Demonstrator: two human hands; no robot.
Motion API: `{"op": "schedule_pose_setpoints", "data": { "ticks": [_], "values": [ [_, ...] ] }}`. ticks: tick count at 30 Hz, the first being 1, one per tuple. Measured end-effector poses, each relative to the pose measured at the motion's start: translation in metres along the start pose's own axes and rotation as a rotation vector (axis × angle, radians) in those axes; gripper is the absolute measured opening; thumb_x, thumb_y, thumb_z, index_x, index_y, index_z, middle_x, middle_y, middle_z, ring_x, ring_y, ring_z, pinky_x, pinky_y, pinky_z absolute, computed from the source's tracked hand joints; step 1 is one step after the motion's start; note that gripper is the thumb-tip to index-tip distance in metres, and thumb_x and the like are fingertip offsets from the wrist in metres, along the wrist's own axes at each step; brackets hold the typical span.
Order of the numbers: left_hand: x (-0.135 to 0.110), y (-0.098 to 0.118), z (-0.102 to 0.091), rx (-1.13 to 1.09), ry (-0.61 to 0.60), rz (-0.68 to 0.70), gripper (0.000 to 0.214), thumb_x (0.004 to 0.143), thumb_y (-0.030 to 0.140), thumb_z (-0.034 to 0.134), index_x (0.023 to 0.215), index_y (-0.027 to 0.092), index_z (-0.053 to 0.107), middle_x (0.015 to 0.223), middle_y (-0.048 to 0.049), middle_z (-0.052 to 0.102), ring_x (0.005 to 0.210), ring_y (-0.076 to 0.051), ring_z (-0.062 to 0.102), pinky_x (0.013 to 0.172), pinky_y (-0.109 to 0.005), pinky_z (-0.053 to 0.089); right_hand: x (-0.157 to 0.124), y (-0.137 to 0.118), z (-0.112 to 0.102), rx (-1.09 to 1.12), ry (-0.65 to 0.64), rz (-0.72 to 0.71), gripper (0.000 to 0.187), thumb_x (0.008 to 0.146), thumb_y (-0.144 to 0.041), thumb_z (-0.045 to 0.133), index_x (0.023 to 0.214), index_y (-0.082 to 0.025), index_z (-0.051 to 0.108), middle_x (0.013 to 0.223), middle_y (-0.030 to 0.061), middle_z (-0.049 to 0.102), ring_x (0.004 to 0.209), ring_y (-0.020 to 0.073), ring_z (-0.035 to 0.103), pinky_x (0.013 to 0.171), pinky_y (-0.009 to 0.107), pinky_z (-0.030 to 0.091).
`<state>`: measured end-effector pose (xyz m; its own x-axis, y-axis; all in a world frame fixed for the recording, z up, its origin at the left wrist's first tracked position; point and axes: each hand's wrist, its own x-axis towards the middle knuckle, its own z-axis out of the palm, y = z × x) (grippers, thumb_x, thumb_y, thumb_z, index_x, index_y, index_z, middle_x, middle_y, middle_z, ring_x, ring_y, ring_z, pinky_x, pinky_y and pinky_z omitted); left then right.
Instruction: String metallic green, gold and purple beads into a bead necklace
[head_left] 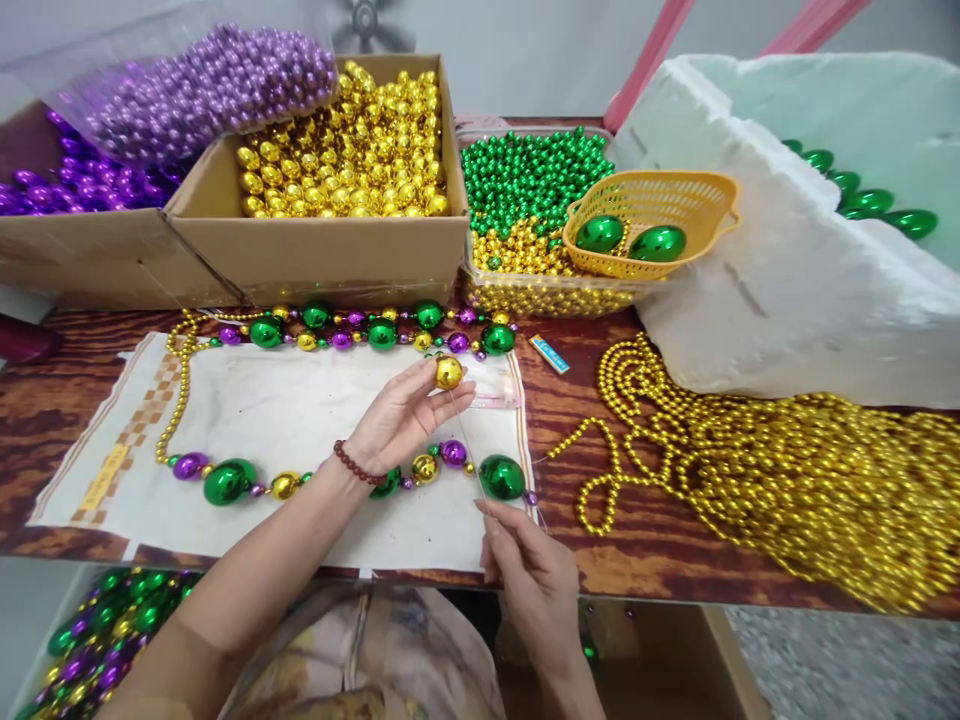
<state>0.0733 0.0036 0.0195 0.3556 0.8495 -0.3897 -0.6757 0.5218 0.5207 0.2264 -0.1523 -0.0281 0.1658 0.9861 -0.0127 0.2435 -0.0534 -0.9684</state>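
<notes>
Between the thumb and fingers of my left hand (409,405) is a large gold bead (448,373), with a small green bead just behind it. A thin thread (466,440) runs down from the gold bead to my right hand (534,570), whose thumb and forefinger pinch it. Below my left hand, a strung bead necklace (232,482) of green, purple and gold beads lies across a white towel (315,395); my left wrist hides part of it. Another strand of mixed beads (382,333) lies along the towel's back edge, joined by a run of small gold beads (184,375) at the left.
Behind the towel stand cardboard boxes of gold beads (352,150) and purple beads (90,180), a clear tub (555,295), a yellow basket (675,190) and a white foam box (720,230). Gold bead strands (825,480) pile at right. A small blue packet (550,354) lies nearby.
</notes>
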Motion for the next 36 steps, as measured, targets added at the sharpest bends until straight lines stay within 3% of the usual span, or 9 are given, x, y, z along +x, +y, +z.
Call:
{"op": "schedule_pose_setpoints", "data": {
  "ticks": [14, 20, 23, 26, 29, 31, 34, 36],
  "values": [
    [-0.006, -0.002, 0.0, 0.06, -0.057, 0.048, 0.018, 0.091, 0.02, 0.066, 0.108, 0.013, 0.067, 0.107, -0.0109, 0.072, 0.093, -0.022, 0.074, 0.096, -0.04, 0.056, -0.003, -0.001, 0.01, 0.102, 0.026, 0.067, 0.025, 0.097, -0.034, 0.055, 0.103, -0.017, 0.073, 0.054, -0.0031, 0.058, 0.045, 0.0112, 0.054, 0.046, 0.022, 0.045],
    [-0.016, -0.005, 0.005, 0.125, -0.108, 0.062, 0.025, 0.086, 0.021, 0.072, 0.11, 0.016, 0.069, 0.106, -0.0093, 0.072, 0.094, -0.024, 0.074, 0.097, -0.044, 0.055, 0.004, -0.003, 0.015, 0.117, 0.073, 0.026, 0.024, 0.098, -0.033, 0.054, 0.1, -0.018, 0.072, 0.056, -0.0032, 0.059, 0.047, 0.0111, 0.056, 0.049, 0.022, 0.048],
    [-0.022, -0.014, 0.006, 0.173, -0.134, 0.038, 0.028, 0.084, 0.024, 0.075, 0.11, 0.017, 0.07, 0.102, -0.0082, 0.073, 0.09, -0.023, 0.074, 0.095, -0.044, 0.055, 0.01, -0.004, 0.017, 0.135, 0.075, 0.033, 0.025, 0.099, -0.035, 0.054, 0.1, -0.017, 0.071, 0.057, -0.0031, 0.059, 0.047, 0.0112, 0.056, 0.049, 0.022, 0.048],
    [-0.03, -0.032, 0.003, 0.251, -0.179, 0.009, 0.031, 0.082, 0.029, 0.078, 0.11, 0.019, 0.071, 0.101, -0.0076, 0.073, 0.087, -0.021, 0.074, 0.089, -0.037, 0.056, 0.016, -0.008, 0.018, 0.172, 0.105, 0.051, 0.022, 0.098, -0.035, 0.056, 0.097, -0.018, 0.07, 0.057, -0.0038, 0.057, 0.048, 0.0106, 0.054, 0.049, 0.022, 0.047],
    [-0.038, -0.047, 0.002, 0.399, -0.256, -0.016, 0.033, 0.084, 0.03, 0.075, 0.116, 0.022, 0.072, 0.103, -0.0073, 0.073, 0.081, -0.016, 0.071, 0.082, -0.031, 0.056, 0.021, -0.011, 0.011, 0.252, 0.159, 0.084, 0.019, 0.096, -0.034, 0.059, 0.088, -0.019, 0.066, 0.057, -0.0044, 0.056, 0.049, 0.0101, 0.053, 0.05, 0.021, 0.046],
    [-0.039, -0.049, 0.003, 0.481, -0.306, -0.013, 0.036, 0.087, 0.027, 0.072, 0.123, 0.024, 0.07, 0.109, -0.0078, 0.073, 0.09, -0.018, 0.07, 0.087, -0.031, 0.054, 0.023, -0.012, 0.003, 0.336, 0.175, 0.104, 0.017, 0.095, -0.034, 0.062, 0.085, -0.019, 0.064, 0.057, -0.0043, 0.056, 0.05, 0.0102, 0.053, 0.051, 0.021, 0.046],
    [-0.032, -0.039, 0.003, 0.577, -0.311, 0.021, 0.04, 0.086, 0.021, 0.072, 0.126, 0.024, 0.069, 0.12, -0.0091, 0.07, 0.11, -0.021, 0.066, 0.098, -0.032, 0.049, 0.025, -0.012, -0.015, 0.47, 0.157, 0.134, 0.014, 0.091, -0.034, 0.065, 0.092, -0.02, 0.064, 0.059, -0.0037, 0.058, 0.051, 0.0118, 0.055, 0.05, 0.023, 0.046],
    [-0.021, -0.028, 0.0, 0.66, -0.246, 0.091, 0.035, 0.084, 0.018, 0.073, 0.119, 0.022, 0.072, 0.121, -0.0091, 0.07, 0.109, -0.021, 0.064, 0.098, -0.032, 0.048, 0.028, -0.014, -0.031, 0.51, 0.156, 0.136, 0.015, 0.089, -0.034, 0.067, 0.096, -0.02, 0.065, 0.06, -0.0027, 0.06, 0.05, 0.0128, 0.056, 0.048, 0.024, 0.046]
  ]
}}
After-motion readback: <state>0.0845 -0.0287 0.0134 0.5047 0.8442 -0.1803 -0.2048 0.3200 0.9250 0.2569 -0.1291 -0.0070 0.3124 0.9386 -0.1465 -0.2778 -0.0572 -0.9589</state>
